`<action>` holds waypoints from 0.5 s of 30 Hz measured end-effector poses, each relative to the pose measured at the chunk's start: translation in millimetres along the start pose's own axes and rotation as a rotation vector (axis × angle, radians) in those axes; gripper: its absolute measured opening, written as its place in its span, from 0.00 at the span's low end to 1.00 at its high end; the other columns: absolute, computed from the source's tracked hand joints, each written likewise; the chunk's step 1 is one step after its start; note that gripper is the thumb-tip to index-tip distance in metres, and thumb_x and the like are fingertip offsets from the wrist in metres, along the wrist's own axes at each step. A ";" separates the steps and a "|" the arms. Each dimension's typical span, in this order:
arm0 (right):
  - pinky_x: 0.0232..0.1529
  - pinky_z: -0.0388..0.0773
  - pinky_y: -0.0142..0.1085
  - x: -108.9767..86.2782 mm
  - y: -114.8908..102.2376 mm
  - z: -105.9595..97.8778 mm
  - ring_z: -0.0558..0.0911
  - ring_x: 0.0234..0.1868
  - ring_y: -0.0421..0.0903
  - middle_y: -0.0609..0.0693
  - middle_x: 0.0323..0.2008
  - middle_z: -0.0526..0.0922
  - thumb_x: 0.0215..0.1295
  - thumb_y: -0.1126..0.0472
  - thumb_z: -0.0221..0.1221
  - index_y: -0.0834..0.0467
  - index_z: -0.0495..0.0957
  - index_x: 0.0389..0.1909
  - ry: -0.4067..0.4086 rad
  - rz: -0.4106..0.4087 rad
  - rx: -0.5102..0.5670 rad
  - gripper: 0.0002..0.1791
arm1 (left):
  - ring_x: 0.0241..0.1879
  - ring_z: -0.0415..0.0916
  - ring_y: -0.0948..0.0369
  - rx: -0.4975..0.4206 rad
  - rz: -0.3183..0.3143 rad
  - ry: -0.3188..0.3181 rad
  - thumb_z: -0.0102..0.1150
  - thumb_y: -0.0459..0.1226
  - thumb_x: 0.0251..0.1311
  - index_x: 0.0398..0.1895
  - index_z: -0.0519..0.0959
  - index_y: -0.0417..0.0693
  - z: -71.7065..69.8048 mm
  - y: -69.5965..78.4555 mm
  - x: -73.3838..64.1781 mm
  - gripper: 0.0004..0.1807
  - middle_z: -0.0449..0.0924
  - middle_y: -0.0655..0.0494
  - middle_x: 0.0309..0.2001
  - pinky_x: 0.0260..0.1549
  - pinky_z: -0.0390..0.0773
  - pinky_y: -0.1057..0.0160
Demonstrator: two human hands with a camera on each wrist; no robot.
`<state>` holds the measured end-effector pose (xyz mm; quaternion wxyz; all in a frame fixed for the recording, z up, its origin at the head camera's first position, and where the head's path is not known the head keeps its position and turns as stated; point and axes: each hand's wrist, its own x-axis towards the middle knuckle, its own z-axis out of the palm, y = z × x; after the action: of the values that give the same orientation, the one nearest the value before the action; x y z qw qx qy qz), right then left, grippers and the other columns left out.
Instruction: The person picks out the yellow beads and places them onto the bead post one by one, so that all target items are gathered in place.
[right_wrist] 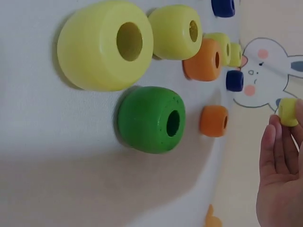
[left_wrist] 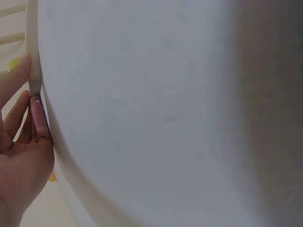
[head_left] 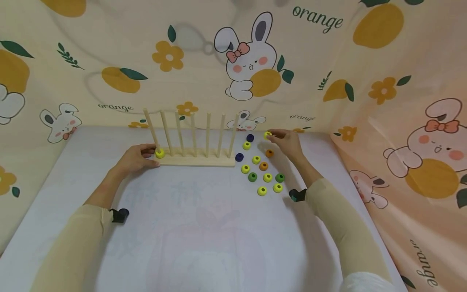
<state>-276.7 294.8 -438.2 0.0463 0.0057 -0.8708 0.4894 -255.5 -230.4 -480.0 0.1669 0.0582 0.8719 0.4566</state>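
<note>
A wooden peg stand (head_left: 197,162) with a row of upright pegs sits toward the back of the table. One yellow bead (head_left: 159,154) rings the foot of its leftmost peg. My left hand (head_left: 133,159) grips the stand's left end, with the thumb along the front edge and fingers around the end. Between the thumb and fingers of my right hand (head_left: 289,144) is a yellow bead (right_wrist: 287,112), pinched above the far side of the bead group. Near that hand lie an orange bead (head_left: 269,153) and a dark blue bead (head_left: 249,138).
Right of the stand are scattered several yellow beads (head_left: 267,177), two green beads such as the near one (right_wrist: 154,120), and another orange bead (head_left: 263,166). A second dark blue bead (head_left: 239,157) lies close to the stand's right end. Printed cloth (head_left: 197,85) hangs behind the table.
</note>
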 end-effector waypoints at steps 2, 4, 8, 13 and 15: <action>0.50 0.82 0.40 -1.7 -3.4 -1.2 0.83 0.46 0.45 0.53 0.49 0.86 0.63 0.51 0.68 0.55 0.84 0.54 -0.004 0.009 -0.007 0.20 | 0.65 0.66 0.43 0.004 -0.004 -0.001 0.74 0.35 0.54 0.72 0.62 0.35 0.1 0.0 -0.2 0.44 0.67 0.37 0.68 0.67 0.66 0.47; 0.51 0.82 0.41 -2.8 -7.6 -2.5 0.83 0.47 0.45 0.52 0.50 0.85 0.63 0.50 0.68 0.54 0.83 0.55 -0.009 0.012 -0.002 0.21 | 0.65 0.66 0.43 0.008 -0.009 -0.001 0.74 0.36 0.54 0.73 0.62 0.36 0.1 0.3 -0.4 0.44 0.67 0.37 0.68 0.67 0.66 0.47; 0.53 0.81 0.44 -3.4 -17.6 -4.9 0.83 0.47 0.46 0.51 0.50 0.85 0.62 0.48 0.68 0.53 0.83 0.55 -0.016 0.003 0.020 0.23 | 0.66 0.66 0.44 0.002 -0.018 -0.003 0.74 0.37 0.54 0.73 0.62 0.36 0.3 1.4 -0.9 0.45 0.67 0.38 0.68 0.67 0.66 0.47; 0.52 0.82 0.45 -4.5 -31.7 -7.3 0.84 0.46 0.48 0.52 0.49 0.85 0.63 0.49 0.67 0.54 0.83 0.55 -0.029 -0.052 0.015 0.22 | 0.66 0.65 0.44 -0.007 -0.025 -0.006 0.74 0.37 0.54 0.73 0.61 0.37 -0.1 2.9 -2.4 0.45 0.66 0.38 0.69 0.67 0.65 0.47; 0.50 0.82 0.43 -4.3 -37.1 -8.0 0.84 0.45 0.48 0.52 0.48 0.86 0.63 0.50 0.67 0.54 0.84 0.54 -0.028 -0.082 0.007 0.21 | 0.67 0.65 0.44 -0.010 -0.026 -0.006 0.74 0.37 0.54 0.73 0.61 0.37 -0.5 3.3 -3.1 0.45 0.66 0.38 0.69 0.67 0.65 0.47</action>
<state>-269.8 282.1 -402.8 0.0539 0.0485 -0.8687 0.4899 -253.0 -229.6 -476.3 0.1758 0.0473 0.8699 0.4584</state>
